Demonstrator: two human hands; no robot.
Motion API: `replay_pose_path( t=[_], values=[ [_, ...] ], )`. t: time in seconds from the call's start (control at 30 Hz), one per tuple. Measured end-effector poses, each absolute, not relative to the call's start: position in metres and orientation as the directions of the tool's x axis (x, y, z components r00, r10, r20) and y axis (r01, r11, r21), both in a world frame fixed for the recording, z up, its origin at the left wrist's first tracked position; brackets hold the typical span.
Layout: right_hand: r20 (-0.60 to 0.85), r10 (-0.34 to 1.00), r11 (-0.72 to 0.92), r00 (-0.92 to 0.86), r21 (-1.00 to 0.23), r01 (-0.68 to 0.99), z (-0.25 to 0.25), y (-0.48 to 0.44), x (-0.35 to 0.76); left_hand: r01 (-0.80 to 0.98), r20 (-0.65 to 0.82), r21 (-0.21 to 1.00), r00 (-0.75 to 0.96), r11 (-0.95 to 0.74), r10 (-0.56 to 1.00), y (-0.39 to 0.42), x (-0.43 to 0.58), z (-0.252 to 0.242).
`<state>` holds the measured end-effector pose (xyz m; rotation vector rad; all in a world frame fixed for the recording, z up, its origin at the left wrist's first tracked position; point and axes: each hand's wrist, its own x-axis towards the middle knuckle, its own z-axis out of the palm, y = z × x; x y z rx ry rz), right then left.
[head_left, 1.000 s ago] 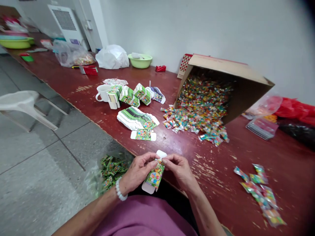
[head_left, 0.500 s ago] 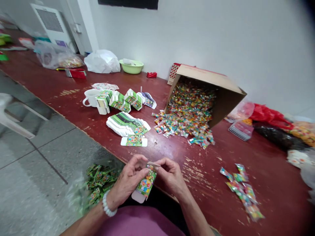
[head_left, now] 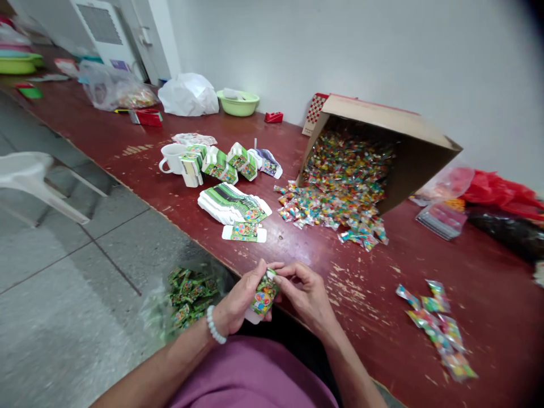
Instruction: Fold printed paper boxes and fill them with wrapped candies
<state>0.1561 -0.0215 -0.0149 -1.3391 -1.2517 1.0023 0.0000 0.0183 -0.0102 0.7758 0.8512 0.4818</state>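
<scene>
A small printed green carton [head_left: 264, 296] is held above the table's front edge, a white flap hanging open at its lower end. My left hand [head_left: 244, 297] wraps round its side, closed on it. At the upper end, my right hand [head_left: 304, 289] pinches the carton's top flap between thumb and fingers. Beyond my hands lies a flat folded carton [head_left: 245, 232] in front of a fanned stack of flat cartons [head_left: 229, 204]. Several formed cartons [head_left: 219, 164] stand behind the stack, beside a white mug [head_left: 172, 158].
A tipped cardboard box [head_left: 419, 170] spills wrapped candies [head_left: 335, 204] onto the red table [head_left: 340, 351]. More wrapped candies [head_left: 440, 328] lie at the right. Below the table edge, a clear bag [head_left: 191, 297] holds green packets. A white stool [head_left: 29, 173] stands at the left.
My left hand has shifted from the carton's upper end to wrap round its side. My right hand still grips the top, where the flap is now folded down. The view has turned slightly left.
</scene>
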Motion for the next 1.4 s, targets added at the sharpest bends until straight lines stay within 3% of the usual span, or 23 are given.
replay_pose_path(
  t=[0.2, 0.33, 0.57, 0.73, 0.83, 0.93, 1.0, 1.07, 1.1, 1.23, 1.4],
  values=[
    [-0.126, 0.992, -0.115, 0.025, -0.959, -0.259, -0.02, -0.011, 0.153, -0.044, -0.432, 0.832, 0.575, 0.553, 0.695, 0.019, -0.001, -0.013],
    [-0.146, 0.988, -0.122, 0.051, -0.937, -0.326, -0.022, -0.009, 0.147, -0.014, -0.39, 0.876, 0.567, 0.481, 0.725, 0.019, -0.004, -0.012],
    [0.043, 0.996, 0.042, 0.08, -0.999, 0.012, -0.019, -0.021, 0.148, -0.024, -0.424, 0.86, 0.523, 0.51, 0.739, 0.019, -0.006, -0.008],
    [0.224, 0.967, 0.212, 0.124, -0.972, 0.102, -0.029, -0.034, 0.134, -0.093, -0.477, 0.793, 0.519, 0.602, 0.709, 0.018, -0.001, -0.011],
    [0.252, 0.951, 0.226, 0.178, -0.962, 0.152, -0.037, -0.037, 0.127, -0.15, -0.496, 0.744, 0.527, 0.651, 0.69, 0.017, 0.003, -0.015],
    [0.24, 0.965, 0.21, 0.102, -0.948, 0.239, -0.038, -0.028, 0.149, -0.189, -0.473, 0.716, 0.577, 0.672, 0.666, 0.016, 0.003, -0.018],
    [0.211, 0.971, 0.154, 0.11, -0.911, 0.382, -0.037, -0.013, 0.185, -0.195, -0.454, 0.705, 0.614, 0.682, 0.646, 0.015, 0.0, -0.018],
    [0.203, 0.934, -0.034, 0.295, -0.771, 0.636, -0.036, 0.007, 0.232, -0.174, -0.453, 0.71, 0.629, 0.682, 0.632, 0.014, -0.004, -0.018],
    [0.226, 0.895, -0.168, 0.384, -0.626, 0.761, -0.038, 0.018, 0.257, -0.15, -0.459, 0.719, 0.629, 0.678, 0.627, 0.013, -0.007, -0.018],
    [0.228, 0.85, -0.319, 0.475, -0.493, 0.809, -0.053, 0.047, 0.319, -0.066, -0.457, 0.774, 0.631, 0.63, 0.628, 0.015, -0.02, -0.02],
    [0.195, 0.919, -0.22, 0.343, -0.467, 0.856, -0.077, 0.039, 0.298, 0.005, -0.423, 0.862, 0.56, 0.508, 0.712, 0.027, -0.04, -0.021]
  ],
)
